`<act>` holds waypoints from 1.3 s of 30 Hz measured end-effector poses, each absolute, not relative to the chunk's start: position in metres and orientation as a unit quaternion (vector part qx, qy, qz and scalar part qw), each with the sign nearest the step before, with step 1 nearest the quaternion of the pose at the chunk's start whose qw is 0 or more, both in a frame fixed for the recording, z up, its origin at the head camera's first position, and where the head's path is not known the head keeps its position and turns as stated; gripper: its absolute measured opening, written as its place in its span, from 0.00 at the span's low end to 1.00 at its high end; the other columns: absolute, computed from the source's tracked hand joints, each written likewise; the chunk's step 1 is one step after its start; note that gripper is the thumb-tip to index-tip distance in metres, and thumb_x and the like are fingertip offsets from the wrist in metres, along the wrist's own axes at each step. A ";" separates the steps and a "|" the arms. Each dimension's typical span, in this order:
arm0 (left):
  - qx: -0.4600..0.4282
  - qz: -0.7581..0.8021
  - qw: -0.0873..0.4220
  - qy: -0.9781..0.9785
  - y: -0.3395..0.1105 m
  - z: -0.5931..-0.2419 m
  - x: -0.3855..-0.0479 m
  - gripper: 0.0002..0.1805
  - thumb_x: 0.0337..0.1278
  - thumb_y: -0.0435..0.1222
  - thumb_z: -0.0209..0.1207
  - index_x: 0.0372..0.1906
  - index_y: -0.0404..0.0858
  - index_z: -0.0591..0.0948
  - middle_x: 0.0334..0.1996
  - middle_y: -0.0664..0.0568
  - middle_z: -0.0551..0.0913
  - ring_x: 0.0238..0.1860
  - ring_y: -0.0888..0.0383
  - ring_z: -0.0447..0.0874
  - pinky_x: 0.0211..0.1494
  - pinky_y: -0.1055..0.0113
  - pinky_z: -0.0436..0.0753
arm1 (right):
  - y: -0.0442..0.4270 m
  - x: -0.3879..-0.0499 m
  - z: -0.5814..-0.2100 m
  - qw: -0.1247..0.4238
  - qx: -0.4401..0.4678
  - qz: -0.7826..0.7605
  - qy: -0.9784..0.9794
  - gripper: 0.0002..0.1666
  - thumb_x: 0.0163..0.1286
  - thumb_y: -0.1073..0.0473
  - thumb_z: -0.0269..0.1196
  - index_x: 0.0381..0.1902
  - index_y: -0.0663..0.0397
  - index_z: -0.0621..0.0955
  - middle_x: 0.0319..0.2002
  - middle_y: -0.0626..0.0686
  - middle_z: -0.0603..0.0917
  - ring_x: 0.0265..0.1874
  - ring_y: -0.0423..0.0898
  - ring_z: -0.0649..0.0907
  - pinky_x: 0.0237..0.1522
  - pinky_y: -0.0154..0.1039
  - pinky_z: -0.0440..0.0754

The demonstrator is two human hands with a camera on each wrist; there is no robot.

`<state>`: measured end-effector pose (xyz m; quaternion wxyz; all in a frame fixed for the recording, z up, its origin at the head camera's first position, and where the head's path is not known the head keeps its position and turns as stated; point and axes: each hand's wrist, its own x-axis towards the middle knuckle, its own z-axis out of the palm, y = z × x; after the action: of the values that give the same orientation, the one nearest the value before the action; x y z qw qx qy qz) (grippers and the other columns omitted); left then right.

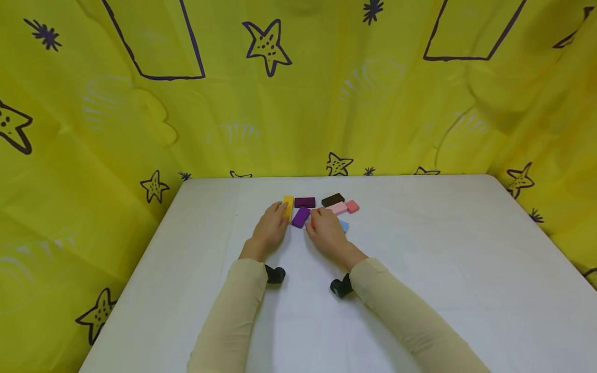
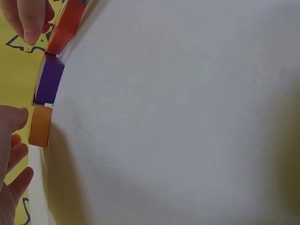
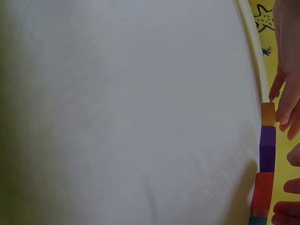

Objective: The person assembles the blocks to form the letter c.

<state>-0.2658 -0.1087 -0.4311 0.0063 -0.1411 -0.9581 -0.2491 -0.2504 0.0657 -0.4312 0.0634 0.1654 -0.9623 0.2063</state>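
Note:
My left hand (image 1: 272,226) is at a yellow block (image 1: 288,208), its fingertips along the block's left side; in the left wrist view the thumb and fingers are spread beside that block. Right of it lies a tilted purple block (image 1: 300,217), with a dark plum block (image 1: 305,202) behind. My right hand (image 1: 328,231) hovers over an orange-red block (image 2: 67,27), partly covering it in the head view. Its fingers hang loosely and look apart from that block in the right wrist view. A light blue block (image 1: 344,226) peeks out beside the right hand.
Behind the right hand lie a dark brown block (image 1: 333,199), a pale pink block (image 1: 338,208) and a small coral-pink block (image 1: 352,206). The white table (image 1: 420,248) meets a yellow patterned curtain (image 1: 308,103) at its back and sides.

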 end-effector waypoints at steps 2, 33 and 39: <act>-0.146 -0.243 0.004 -0.959 -0.110 -0.432 -0.266 0.26 0.67 0.36 0.45 0.68 0.36 0.61 0.66 0.43 0.60 0.66 0.48 0.56 0.67 0.57 0.55 | 0.064 -0.252 -0.432 0.070 0.167 0.192 -0.965 0.24 0.67 0.55 0.55 0.53 0.68 0.75 0.47 0.62 0.76 0.45 0.54 0.74 0.53 0.46 0.72; -0.203 -0.159 0.034 -0.966 -0.114 -0.435 -0.247 0.20 0.68 0.35 0.45 0.61 0.34 0.71 0.59 0.42 0.70 0.60 0.47 0.66 0.62 0.58 0.65 | 0.062 -0.225 -0.427 0.066 0.208 0.109 -0.970 0.14 0.62 0.58 0.61 0.35 0.67 0.82 0.31 0.58 0.77 0.30 0.50 0.74 0.37 0.41 0.76; -0.194 -0.152 0.024 -0.969 -0.115 -0.435 -0.238 0.20 0.68 0.37 0.45 0.62 0.36 0.71 0.59 0.44 0.70 0.59 0.48 0.66 0.62 0.58 0.66 | 0.064 -0.215 -0.426 0.069 0.220 0.136 -0.963 0.10 0.61 0.60 0.62 0.30 0.65 0.82 0.28 0.56 0.75 0.27 0.49 0.73 0.33 0.40 0.75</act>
<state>-0.2384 -0.1148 -0.4349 0.0242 -0.1938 -0.9689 -0.1519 -0.2148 0.0641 -0.4259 0.0693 0.2201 -0.9634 0.1361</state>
